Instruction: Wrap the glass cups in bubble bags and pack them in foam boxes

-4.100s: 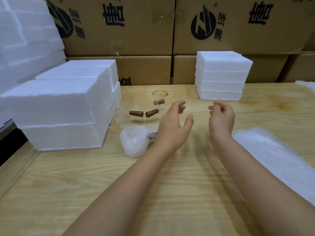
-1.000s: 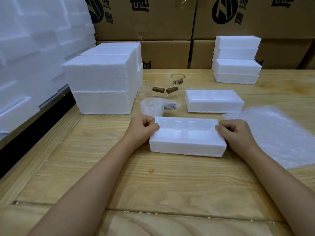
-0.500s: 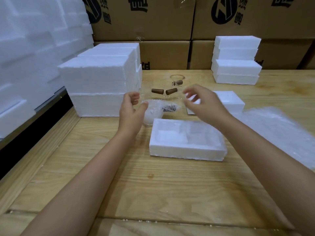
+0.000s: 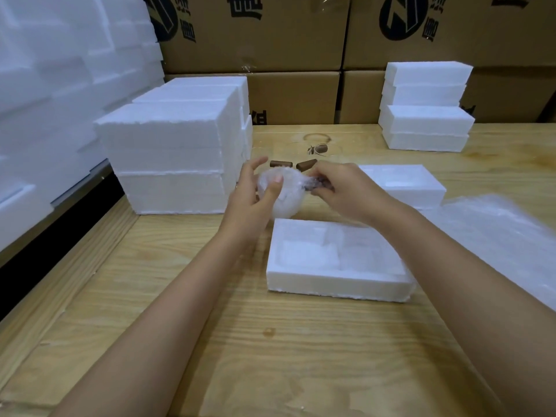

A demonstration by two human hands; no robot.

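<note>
A glass cup wrapped in a bubble bag (image 4: 287,194) hangs just above the table, behind the open foam box. My left hand (image 4: 254,194) grips its left side with thumb and fingers. My right hand (image 4: 340,191) pinches its dark handle end on the right. The open foam box half (image 4: 337,281) with two hollows lies in front of my hands. A second foam half (image 4: 409,188) lies behind my right hand. Clear glass cups with brown handles (image 4: 281,163) stand farther back; the glass itself is hard to see.
Stacks of foam boxes (image 4: 174,155) stand at the left, a smaller stack (image 4: 424,115) at the back right. A pile of bubble bags (image 4: 496,236) lies on the right of the wooden table (image 4: 270,341). Cardboard cartons (image 4: 270,40) line the back.
Both hands left the foam box half in front and reached back. They have now taken hold of the wrapped cup and lifted it slightly.
</note>
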